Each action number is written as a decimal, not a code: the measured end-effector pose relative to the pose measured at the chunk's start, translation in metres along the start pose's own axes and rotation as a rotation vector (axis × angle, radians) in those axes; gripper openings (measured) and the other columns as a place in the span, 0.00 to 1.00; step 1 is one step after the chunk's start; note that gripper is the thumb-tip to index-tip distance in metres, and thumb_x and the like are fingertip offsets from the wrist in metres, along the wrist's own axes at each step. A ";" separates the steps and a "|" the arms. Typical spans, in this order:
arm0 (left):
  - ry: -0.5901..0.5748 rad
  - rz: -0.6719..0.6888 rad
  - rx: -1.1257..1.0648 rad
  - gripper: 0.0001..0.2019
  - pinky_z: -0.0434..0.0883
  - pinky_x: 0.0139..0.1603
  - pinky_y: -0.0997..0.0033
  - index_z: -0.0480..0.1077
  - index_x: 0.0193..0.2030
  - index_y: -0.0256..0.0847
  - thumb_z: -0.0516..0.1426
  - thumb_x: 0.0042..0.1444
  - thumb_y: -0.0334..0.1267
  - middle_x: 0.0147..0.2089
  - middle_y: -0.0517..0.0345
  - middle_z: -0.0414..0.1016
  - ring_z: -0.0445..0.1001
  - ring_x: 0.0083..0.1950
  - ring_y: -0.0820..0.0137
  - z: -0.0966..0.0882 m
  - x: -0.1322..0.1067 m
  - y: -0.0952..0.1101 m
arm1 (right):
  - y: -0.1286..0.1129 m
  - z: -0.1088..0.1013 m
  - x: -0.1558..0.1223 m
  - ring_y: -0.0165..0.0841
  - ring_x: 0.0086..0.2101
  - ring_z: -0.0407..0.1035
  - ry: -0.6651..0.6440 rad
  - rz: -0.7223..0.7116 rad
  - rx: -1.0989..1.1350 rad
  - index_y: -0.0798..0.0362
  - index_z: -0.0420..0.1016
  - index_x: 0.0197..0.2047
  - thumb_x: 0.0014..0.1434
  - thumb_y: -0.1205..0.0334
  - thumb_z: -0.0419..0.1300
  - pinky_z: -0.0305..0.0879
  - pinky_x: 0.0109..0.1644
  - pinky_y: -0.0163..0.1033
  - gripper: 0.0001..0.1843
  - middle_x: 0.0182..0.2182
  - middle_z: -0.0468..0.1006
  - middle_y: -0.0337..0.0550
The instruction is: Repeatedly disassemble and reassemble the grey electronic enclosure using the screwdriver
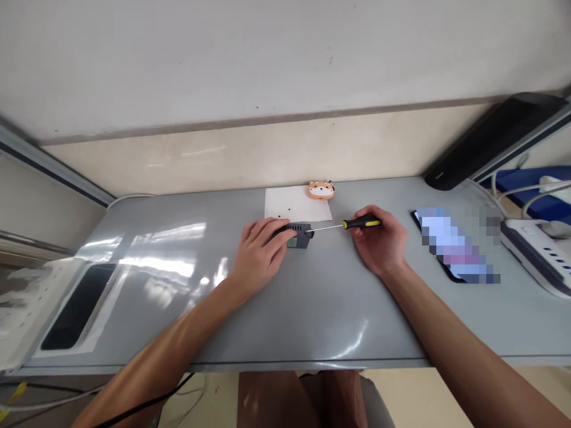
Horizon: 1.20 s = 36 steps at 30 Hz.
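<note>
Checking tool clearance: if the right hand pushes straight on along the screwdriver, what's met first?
The dark grey box in the left hand. The screwdriver tip sits at its end facing the right hand; actual contact is hard to tell.

Left hand (261, 255) holding a dark slotted unit (303, 239) mid-table (312, 321); right hand (386, 244) on a screwdriver (363, 221), tip at unit's right end. White paper (283, 198) toward back edge, orange case (321, 191) on its corner. Black phone (80, 306) near front-left corner.

Head-worn view, facing forward and down, hands (259, 254) (382, 242) near
</note>
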State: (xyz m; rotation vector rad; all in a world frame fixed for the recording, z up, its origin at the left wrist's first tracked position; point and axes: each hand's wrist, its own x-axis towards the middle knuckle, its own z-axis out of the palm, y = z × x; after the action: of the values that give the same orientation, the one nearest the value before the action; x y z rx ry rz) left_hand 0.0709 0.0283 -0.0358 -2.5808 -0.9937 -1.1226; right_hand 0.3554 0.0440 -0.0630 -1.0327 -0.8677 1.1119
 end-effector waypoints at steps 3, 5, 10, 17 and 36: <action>-0.009 0.001 0.038 0.18 0.68 0.65 0.54 0.73 0.62 0.49 0.55 0.73 0.25 0.58 0.53 0.83 0.80 0.60 0.61 0.003 -0.001 0.001 | 0.000 0.000 0.000 0.38 0.27 0.66 0.002 0.014 0.008 0.44 0.74 0.30 0.62 0.46 0.63 0.66 0.29 0.47 0.13 0.30 0.75 0.45; -0.045 -0.012 0.053 0.20 0.65 0.66 0.53 0.72 0.65 0.51 0.54 0.74 0.26 0.59 0.52 0.82 0.79 0.60 0.60 0.004 -0.003 0.002 | -0.002 0.003 -0.002 0.37 0.26 0.65 0.032 0.033 0.049 0.45 0.75 0.29 0.61 0.48 0.64 0.65 0.29 0.47 0.12 0.31 0.75 0.45; -0.112 -0.022 0.061 0.21 0.63 0.66 0.52 0.72 0.69 0.52 0.54 0.75 0.28 0.61 0.50 0.79 0.75 0.63 0.57 0.006 -0.006 0.003 | -0.006 0.014 -0.007 0.32 0.26 0.64 0.170 0.094 0.203 0.47 0.78 0.26 0.55 0.53 0.69 0.64 0.26 0.41 0.10 0.30 0.75 0.44; -0.181 -0.039 0.086 0.21 0.62 0.68 0.54 0.74 0.68 0.51 0.54 0.75 0.28 0.63 0.49 0.77 0.73 0.65 0.58 0.002 -0.004 0.006 | -0.006 0.016 -0.007 0.29 0.24 0.65 0.172 0.101 0.280 0.50 0.78 0.26 0.52 0.56 0.69 0.65 0.23 0.36 0.09 0.28 0.76 0.42; -0.169 0.134 0.154 0.21 0.68 0.63 0.60 0.77 0.65 0.52 0.54 0.75 0.27 0.59 0.55 0.84 0.79 0.59 0.62 -0.004 0.003 0.002 | -0.007 0.028 -0.020 0.34 0.30 0.67 -0.065 -0.017 -0.498 0.45 0.84 0.52 0.63 0.26 0.63 0.65 0.34 0.41 0.32 0.29 0.75 0.39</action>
State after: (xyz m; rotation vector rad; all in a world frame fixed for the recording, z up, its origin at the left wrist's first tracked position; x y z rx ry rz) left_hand 0.0714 0.0265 -0.0312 -2.6050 -0.8855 -0.7748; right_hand 0.3270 0.0294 -0.0486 -1.3967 -1.2401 0.9372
